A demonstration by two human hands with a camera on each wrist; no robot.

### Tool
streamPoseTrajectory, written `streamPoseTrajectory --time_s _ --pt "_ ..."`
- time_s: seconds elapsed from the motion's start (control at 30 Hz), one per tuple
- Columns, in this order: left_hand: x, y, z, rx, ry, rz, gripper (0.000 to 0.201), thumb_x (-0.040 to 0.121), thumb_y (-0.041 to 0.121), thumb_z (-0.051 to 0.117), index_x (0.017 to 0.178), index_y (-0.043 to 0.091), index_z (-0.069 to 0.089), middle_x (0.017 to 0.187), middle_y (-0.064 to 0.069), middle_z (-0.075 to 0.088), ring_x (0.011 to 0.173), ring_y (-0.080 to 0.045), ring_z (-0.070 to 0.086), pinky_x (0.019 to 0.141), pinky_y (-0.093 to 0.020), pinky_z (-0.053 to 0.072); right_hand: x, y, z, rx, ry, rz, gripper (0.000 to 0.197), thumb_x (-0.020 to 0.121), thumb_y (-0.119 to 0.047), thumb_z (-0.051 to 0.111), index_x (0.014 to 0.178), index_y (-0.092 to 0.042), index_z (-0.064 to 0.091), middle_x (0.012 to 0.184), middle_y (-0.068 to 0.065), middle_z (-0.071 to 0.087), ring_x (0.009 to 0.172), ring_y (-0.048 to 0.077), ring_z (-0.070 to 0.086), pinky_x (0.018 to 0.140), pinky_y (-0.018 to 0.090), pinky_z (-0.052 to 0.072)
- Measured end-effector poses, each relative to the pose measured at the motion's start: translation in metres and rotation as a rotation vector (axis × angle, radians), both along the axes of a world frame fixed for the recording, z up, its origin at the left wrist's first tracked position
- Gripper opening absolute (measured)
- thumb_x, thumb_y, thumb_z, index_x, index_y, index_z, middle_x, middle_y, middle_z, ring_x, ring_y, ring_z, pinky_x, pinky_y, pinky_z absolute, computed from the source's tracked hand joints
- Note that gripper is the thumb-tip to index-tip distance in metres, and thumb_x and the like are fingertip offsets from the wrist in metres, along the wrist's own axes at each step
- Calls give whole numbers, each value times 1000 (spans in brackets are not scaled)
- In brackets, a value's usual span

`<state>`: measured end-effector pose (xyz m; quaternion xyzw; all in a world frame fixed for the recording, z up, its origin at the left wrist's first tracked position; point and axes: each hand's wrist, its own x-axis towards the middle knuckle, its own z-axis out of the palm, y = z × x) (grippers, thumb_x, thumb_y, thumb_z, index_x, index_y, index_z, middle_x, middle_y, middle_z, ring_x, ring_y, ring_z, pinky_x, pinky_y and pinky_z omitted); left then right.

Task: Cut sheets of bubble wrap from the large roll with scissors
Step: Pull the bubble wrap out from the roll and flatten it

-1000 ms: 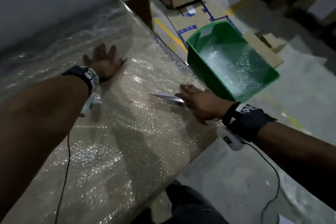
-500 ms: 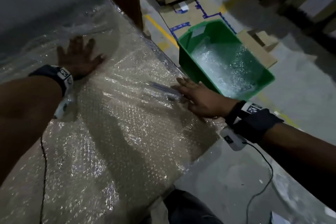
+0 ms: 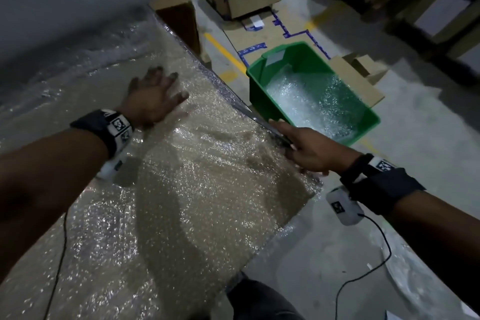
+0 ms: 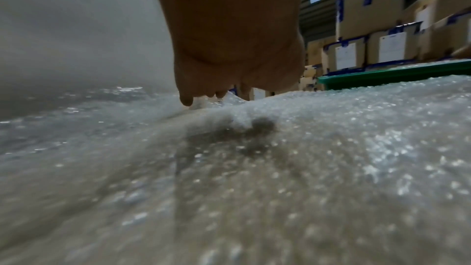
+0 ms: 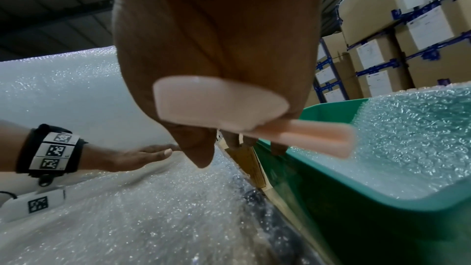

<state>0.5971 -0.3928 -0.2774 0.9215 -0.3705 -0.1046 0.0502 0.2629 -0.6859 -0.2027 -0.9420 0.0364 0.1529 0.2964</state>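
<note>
Our left hand (image 3: 153, 99) lies flat with fingers spread, pressing the bubble wrap (image 3: 181, 202) spread over the table; the large roll (image 5: 76, 92) rises pale behind it, its top cut off in the head view. At the sheet's right edge our right hand (image 3: 309, 149) grips the scissors (image 5: 221, 104) by their pale handles; the blades are hard to make out. Just beyond that edge stands the green bin (image 3: 262, 91) holding cut wrap, with bare floor (image 3: 428, 112) to its right.
</note>
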Motion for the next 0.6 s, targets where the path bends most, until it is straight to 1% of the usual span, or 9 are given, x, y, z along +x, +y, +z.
streamPoseTrajectory --time_s 0.07,0.13,0.23,0.33,0.4,0.47,0.53,0.57,0.6 --pt "2 4 -10 67 51 40 96 87 96 8 165 42 -2 177 -6 -4 163 -22 -8 125 -63 -1 3 3 1 -1 -3 -15 67 101 -22 51 163 -26 28 123 18 68 96 30 62 81 24 36" --pt "7 17 -15 64 30 34 93 87 95 8 164 46 -6 177 -2 -8 162 -20 -12 125 -63 -4 4 2 2 9 -13 -36 67 94 -29 49 160 -22 35 104 11 69 80 27 60 74 31 41" --pt "15 28 -16 87 -34 -5 95 88 94 8 166 41 -4 177 -4 -7 163 -22 -8 125 -63 -2 4 -6 3 62 4 -71 68 90 -29 51 156 -22 38 102 7 69 78 22 63 74 34 49" --pt "21 28 -16 106 -41 -5 93 88 94 8 165 43 -8 177 -2 -11 162 -22 -10 125 -63 -4 7 -9 6 94 4 -89 64 96 -25 57 157 -25 37 102 4 69 76 13 64 73 34 52" --pt "24 27 -16 105 -31 -8 93 88 95 8 164 45 -10 176 -2 -13 162 -21 -13 125 -64 -5 9 -9 6 76 -2 -72 64 97 -23 58 158 -23 36 104 8 70 77 18 64 74 37 52" --pt "24 26 -17 107 -30 -14 94 87 95 7 164 45 -11 176 -2 -15 162 -20 -14 125 -65 -5 11 -5 3 16 -8 -35 68 95 -28 54 160 -21 33 114 18 70 86 28 65 78 40 51" --pt "25 26 -18 104 -27 -13 95 86 96 7 164 45 -11 176 -2 -16 162 -20 -15 125 -66 -6 8 1 -4 -11 -6 24 74 95 -19 54 164 -22 26 139 23 61 111 30 65 91 38 51" --pt "25 27 -17 97 -18 -11 95 86 96 8 164 44 -11 176 -2 -17 162 -20 -16 125 -66 -6 4 4 -8 -15 -14 70 76 95 -15 53 165 -22 24 156 20 49 133 27 56 104 37 48" --pt "25 27 -15 90 -12 -9 95 87 95 8 165 44 -11 176 -2 -18 162 -21 -15 125 -66 -7 -2 8 -13 -11 -41 127 75 96 -16 51 165 -22 23 168 14 33 150 22 40 116 37 41"
